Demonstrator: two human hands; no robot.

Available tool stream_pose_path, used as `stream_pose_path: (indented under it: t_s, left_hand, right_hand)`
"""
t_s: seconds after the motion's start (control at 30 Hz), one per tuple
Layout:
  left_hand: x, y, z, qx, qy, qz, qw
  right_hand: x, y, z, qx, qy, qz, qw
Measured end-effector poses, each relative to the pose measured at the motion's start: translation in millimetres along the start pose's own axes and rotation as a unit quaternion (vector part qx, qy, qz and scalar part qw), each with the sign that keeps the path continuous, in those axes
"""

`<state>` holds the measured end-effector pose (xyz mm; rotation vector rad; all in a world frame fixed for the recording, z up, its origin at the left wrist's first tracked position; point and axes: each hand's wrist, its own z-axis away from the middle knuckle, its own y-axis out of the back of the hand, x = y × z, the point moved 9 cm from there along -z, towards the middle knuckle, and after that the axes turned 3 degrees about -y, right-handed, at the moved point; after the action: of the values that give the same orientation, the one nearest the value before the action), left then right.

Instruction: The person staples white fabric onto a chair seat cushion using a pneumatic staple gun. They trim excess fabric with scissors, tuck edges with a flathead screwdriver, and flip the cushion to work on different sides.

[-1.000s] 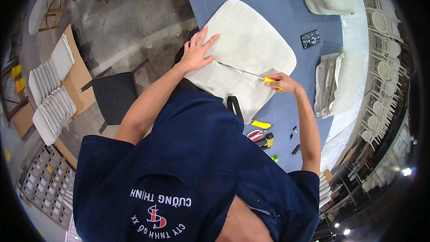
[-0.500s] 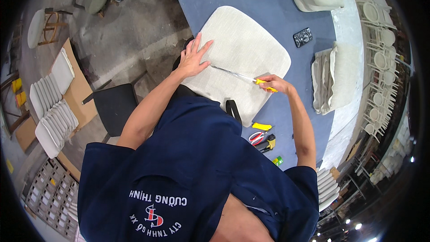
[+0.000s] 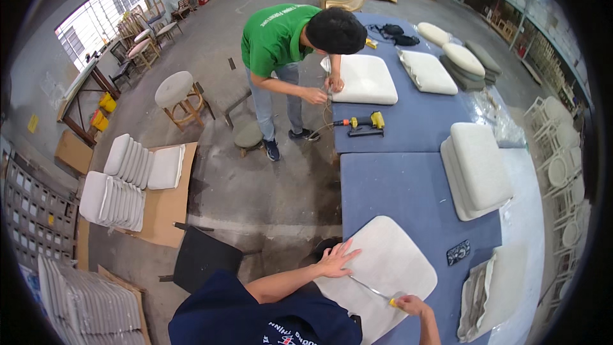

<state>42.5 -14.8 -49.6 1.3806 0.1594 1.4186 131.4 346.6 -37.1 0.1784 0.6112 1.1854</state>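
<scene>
While the left hand (image 3: 334, 260) presses flat, fingers spread, on the white cushion (image 3: 389, 268), the right hand (image 3: 410, 305) grips a yellow-handled tool (image 3: 377, 292)

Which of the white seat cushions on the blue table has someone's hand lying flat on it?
The near white cushion at the table's front edge: the left hand lies flat on it. The others are stacked or lie farther along.

A workshop with a grey concrete floor (image 3: 255, 179) and a bright window (image 3: 96, 16) at the left. Long blue-covered tables (image 3: 408, 185) run down the middle, a round stool (image 3: 175, 92) alongside.
</scene>
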Motion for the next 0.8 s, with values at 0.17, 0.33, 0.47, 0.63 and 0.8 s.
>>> stream_pose_path:
  t_s: [0.17,0.33,0.47,0.63,0.8]
  left_hand:
    - [7,7,1,-0.029,0.032,-0.011,0.999]
    - [4,8,5,-0.038,0.034,-0.013,0.999]
    - [9,7,4,-0.043,0.036,-0.015,0.998]
    - [21,16,7,0.016,-0.005,-0.045,0.999]
    - [59,35,15,0.048,-0.146,-0.050,0.987]
  right_hand:
    - [-13,-28,20,-0.119,-0.086,-0.152,0.977]
    - [-26,-36,13,0.044,0.011,-0.002,0.999]
    - [-46,-31,43,0.296,0.058,0.081,0.950]
    - [-62,-30,76,0.408,0.069,0.056,0.909]
    - [-72,-37,104,0.344,0.003,-0.017,0.939]
